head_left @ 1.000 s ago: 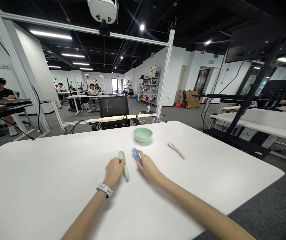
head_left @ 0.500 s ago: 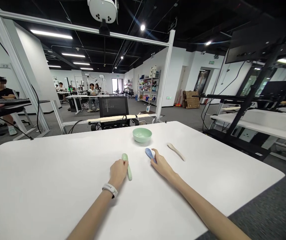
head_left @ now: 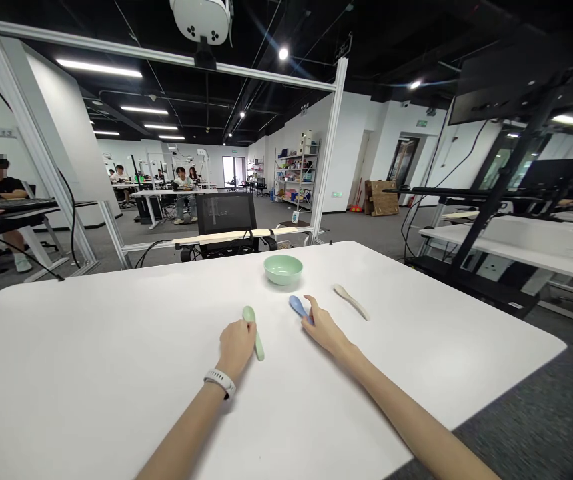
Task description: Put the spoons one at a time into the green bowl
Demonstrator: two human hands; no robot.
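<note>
On the white table [head_left: 116, 360], my left hand [head_left: 237, 343] is closed with its fingers round the handle of a light green spoon [head_left: 259, 347]. The spoon's bowl points away from me. My right hand [head_left: 327, 330] lies over the handle of a blue spoon [head_left: 297, 305], its index finger stretched out and apart from the thumb. The thumb is at the handle; the other fingers are hidden. A cream spoon [head_left: 351, 301] lies right of that hand, touched by neither. Beyond the blue spoon stands a green bowl [head_left: 283, 270], upright, with nothing seen inside.
A metal frame [head_left: 329, 153] stands behind the table, with a black mesh chair [head_left: 226, 213] beyond its lower bar. On the right are a black stand [head_left: 491, 187] and another white table [head_left: 531, 250]. Several people sit at desks farther back.
The view has shifted slightly. My right index finger is a little farther from the blue spoon. The left hand, the spoons and the bowl stay in place.
</note>
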